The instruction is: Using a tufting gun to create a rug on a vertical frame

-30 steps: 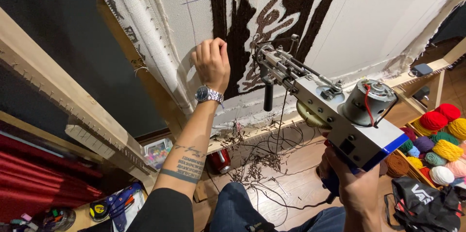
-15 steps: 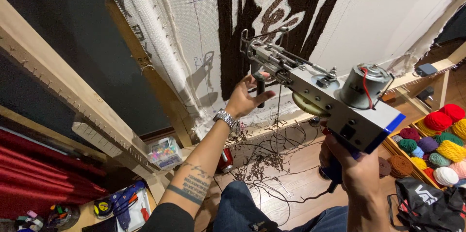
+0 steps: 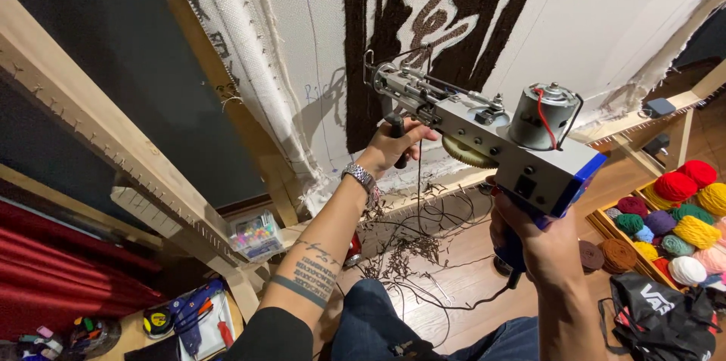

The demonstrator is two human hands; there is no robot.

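I hold a grey metal tufting gun (image 3: 491,138) with a blue back plate and a round motor on top. My left hand (image 3: 395,145) is closed around its black front handle, under the needle end. My right hand (image 3: 541,244) grips the rear blue handle below the gun's body. The needle tip points at a white cloth (image 3: 590,28) stretched on a wooden frame, close to a dark brown tufted patch (image 3: 370,36). A brown yarn strand runs down from the gun.
Wooden frame beams (image 3: 106,149) cross at the left. Loose brown yarn scraps (image 3: 408,247) lie on the wood floor. A tray of coloured yarn balls (image 3: 673,217) sits at the right, a black bag (image 3: 665,312) beside it. Tools and a tape measure (image 3: 181,319) lie at the lower left.
My left hand came off the cloth, dropped down and took hold of the gun's front handle. The gun swung up toward the dark tufted patch.
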